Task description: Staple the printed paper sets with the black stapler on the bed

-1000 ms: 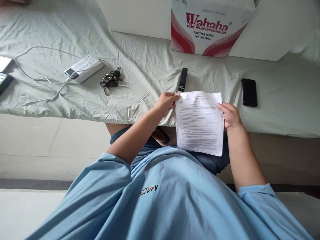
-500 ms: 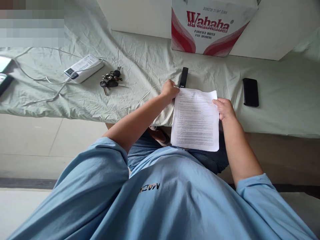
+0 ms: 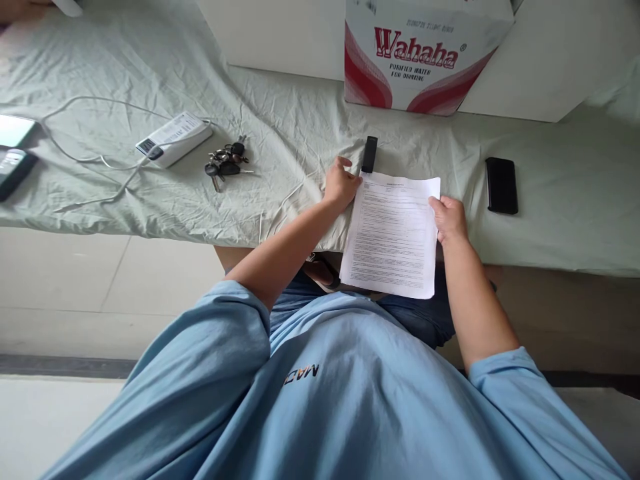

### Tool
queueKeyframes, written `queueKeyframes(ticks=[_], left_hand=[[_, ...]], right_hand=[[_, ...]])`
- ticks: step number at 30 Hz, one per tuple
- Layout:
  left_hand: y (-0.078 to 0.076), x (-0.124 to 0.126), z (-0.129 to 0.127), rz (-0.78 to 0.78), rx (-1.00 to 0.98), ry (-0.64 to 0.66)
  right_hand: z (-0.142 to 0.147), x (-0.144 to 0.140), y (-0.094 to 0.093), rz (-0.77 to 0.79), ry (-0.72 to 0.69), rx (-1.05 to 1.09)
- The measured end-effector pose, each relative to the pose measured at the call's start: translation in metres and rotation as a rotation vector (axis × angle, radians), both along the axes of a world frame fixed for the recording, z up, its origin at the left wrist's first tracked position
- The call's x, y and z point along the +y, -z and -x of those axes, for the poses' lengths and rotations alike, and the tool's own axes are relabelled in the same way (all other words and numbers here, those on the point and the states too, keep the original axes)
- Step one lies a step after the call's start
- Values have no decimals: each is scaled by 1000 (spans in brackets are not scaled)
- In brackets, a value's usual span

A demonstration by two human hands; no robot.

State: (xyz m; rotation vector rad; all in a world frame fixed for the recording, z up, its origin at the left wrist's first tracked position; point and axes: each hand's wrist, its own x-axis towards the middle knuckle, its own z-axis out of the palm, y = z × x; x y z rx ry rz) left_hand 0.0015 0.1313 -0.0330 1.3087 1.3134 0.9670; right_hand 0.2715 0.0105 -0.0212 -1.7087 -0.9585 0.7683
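A stack of printed paper sheets (image 3: 393, 233) is held over my lap, its top end by the edge of the cloth-covered surface. At the upper left corner, my left hand (image 3: 343, 183) pinches the sheets, thumb on the print and one finger lifted off. My right hand (image 3: 450, 217) grips the right edge near the top, thumb on the front and fingers behind, hidden by the paper. Just beyond the sheets' top left corner lies a slim black object (image 3: 369, 153) that looks like a stapler, close to my left fingers.
A Wahaha water carton (image 3: 425, 60) stands at the back. To the right lies a black phone (image 3: 502, 185). Keys (image 3: 227, 160), a white power bank (image 3: 175, 139) with cables and another device (image 3: 15, 167) lie left. Part of another person's hand (image 3: 30, 10) shows at the top left.
The sheets have shifted slightly and tilt a little more clockwise. My left hand has moved slightly right, with a finger now raised. Both hands keep hold of the paper.
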Motion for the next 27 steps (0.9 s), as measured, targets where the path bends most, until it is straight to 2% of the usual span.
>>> queueKeyframes(ticks=[3,10,15,18,23,27], left_hand=[[-6,-8,-2,-10,75,-89],[-2,-8,-2,-4,38,-83],[-12,-19,-2,-78,93,-102],[-14,-26,0,-174,85,-56],[6,-17,4,-266,146,75],[18,-13,0,-267,275,49]], right_hand=[[-2,-4,2,-20,28,-61],[2,-14,7,-8,74,-431],[6,-15,6,26,76,-470],[4,-14,7,32,62,-474],[2,-13,9,49,68,-518],[3,-12,10,60,71,-532]])
